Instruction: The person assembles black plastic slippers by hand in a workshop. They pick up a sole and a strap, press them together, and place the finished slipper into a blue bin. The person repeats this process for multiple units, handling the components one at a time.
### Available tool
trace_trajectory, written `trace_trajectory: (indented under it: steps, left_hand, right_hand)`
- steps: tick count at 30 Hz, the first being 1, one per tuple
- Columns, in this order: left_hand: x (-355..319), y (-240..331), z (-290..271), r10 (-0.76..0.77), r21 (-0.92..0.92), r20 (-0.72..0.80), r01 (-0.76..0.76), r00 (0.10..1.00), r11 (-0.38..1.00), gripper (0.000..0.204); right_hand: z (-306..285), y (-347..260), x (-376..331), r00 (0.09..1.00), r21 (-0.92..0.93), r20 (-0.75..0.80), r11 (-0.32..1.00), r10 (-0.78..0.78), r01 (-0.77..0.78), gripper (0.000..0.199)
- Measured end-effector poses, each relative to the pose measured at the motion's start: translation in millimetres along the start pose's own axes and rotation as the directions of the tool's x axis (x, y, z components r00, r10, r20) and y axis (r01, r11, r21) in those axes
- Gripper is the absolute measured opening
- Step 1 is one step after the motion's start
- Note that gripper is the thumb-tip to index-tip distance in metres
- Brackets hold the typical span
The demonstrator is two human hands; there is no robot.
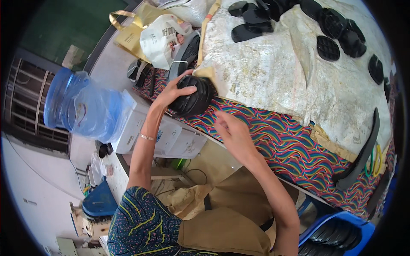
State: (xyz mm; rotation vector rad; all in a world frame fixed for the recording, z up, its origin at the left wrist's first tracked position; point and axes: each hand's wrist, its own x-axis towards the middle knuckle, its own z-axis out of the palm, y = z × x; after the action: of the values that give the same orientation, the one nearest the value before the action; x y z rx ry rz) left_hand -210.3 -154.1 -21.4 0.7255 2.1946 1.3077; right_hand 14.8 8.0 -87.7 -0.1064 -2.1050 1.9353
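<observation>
My left hand [177,90] grips a thick black oval piece [191,101], with the thumb laid across its top. It looks like several ridged layers stacked together, at the near edge of the patterned cloth [282,145]. My right hand [234,133] is a short way to the right, above the cloth. Its fingers are loosely bent and a little apart, with nothing visible in them. Beyond the left hand lie long dark strips [185,55] tied with a white band.
White woven sheeting [260,70] covers much of the table, with several black oval pieces [328,48] on it. A curved black strip [363,158] and scissors [376,161] lie at right. A blue crate [363,228] holds black pieces. A water dispenser [128,121] stands left; bags [160,40] lie behind.
</observation>
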Motion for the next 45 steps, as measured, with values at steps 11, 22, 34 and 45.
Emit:
trace_trajectory:
  steps: [11,22,34,45]
  left_hand:
    - [-75,-8,48,0.210,-0.200,-0.298,-0.276,0.931,0.940,0.078]
    - [-79,56,275,0.305,-0.773,0.096,-0.122,0.947,0.622,0.070]
    - [-52,58,259,0.358,-0.431,0.322,-0.201,0.876,0.880,0.048]
    - [-44,59,272,0.220,-0.749,0.468,0.252,0.856,0.613,0.055]
  right_hand:
    - [38,25,37,0.985,0.050,-0.095,0.988,-0.143,0.148,0.090]
    - [-117,-82,-130,0.808,-0.426,-0.572,0.893,-0.140,-0.147,0.084]
    - [-124,-34,-137,0.697,-0.407,-0.706,0.878,-0.128,-0.252,0.077]
    - [-128,-28,-138,0.700,-0.307,-0.709,0.930,-0.082,-0.203,0.079]
